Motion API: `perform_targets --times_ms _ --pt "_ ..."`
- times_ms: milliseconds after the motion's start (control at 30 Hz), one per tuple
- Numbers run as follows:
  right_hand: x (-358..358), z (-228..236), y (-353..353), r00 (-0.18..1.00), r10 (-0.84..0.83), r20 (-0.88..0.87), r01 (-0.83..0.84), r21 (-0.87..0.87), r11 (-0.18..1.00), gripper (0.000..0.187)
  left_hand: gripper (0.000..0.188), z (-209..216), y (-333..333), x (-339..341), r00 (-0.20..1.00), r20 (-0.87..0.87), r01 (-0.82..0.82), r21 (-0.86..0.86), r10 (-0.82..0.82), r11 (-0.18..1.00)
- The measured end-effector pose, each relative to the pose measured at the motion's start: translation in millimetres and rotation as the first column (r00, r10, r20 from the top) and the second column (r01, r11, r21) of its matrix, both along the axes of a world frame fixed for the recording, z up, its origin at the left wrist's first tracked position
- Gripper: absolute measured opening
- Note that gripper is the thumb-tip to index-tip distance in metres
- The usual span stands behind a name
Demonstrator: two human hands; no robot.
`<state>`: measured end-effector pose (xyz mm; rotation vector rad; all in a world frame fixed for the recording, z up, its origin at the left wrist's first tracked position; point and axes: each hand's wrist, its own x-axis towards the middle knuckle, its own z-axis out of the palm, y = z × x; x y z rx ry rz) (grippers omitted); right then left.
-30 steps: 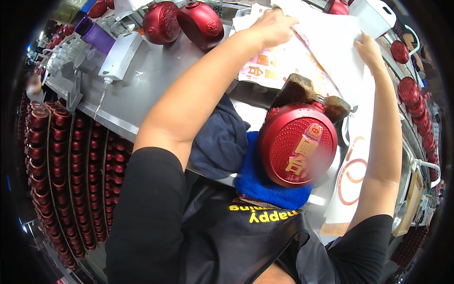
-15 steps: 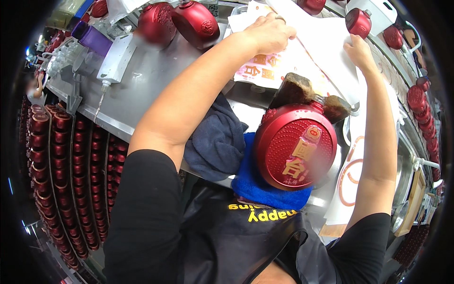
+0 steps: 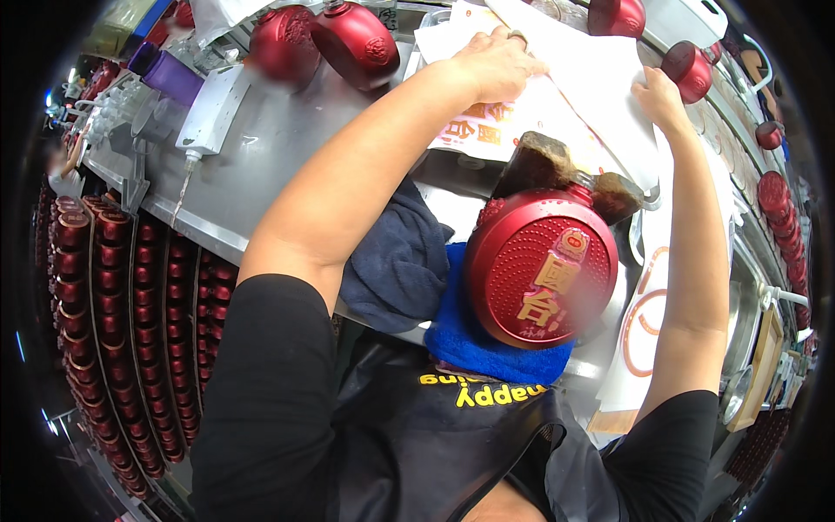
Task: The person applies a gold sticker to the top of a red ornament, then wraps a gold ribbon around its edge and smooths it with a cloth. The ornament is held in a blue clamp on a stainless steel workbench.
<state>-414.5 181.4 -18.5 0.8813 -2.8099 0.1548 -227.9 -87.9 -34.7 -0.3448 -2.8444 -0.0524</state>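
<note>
Red bottles [image 3: 687,74] edge toward two o'clock, while white paper [image 3: 600,76] pinched by the right grip [image 3: 658,94] could crease if the left grip [image 3: 498,68], closure unclear, tugs.

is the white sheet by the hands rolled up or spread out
Spread out: the white sheet reaches broadly between the left hand and right hand, overlapping the printed sheet.

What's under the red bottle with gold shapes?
A blue towel pokes out beneath the red bottle, at its left and lower edges. What the bottle covers can't be seen.
</note>
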Motion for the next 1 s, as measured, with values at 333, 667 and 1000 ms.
perform_targets --times_ms 333,667,1000 --pt "3.8 -2.2 0.8 0.999 0.036 -0.031 -0.036 0.008 0.999 0.038 0.039 -0.5 -4.3 -1.5 0.999 0.021 0.036 0.046 -0.037 0.998" --pt "15.3 15.7 4.7 0.978 0.001 0.209 0.071 -0.334 0.940 0.032 0.040 0.6 -3.3 0.3 0.998 0.051 0.032 -0.024 -0.031 0.999" --pt "95.2 155.4 -26.3 0.923 0.089 0.373 0.144 -0.553 0.820 0.025 0.039 12.6 -2.1 11.8 0.999 0.023 -0.028 0.026 0.027 0.999"
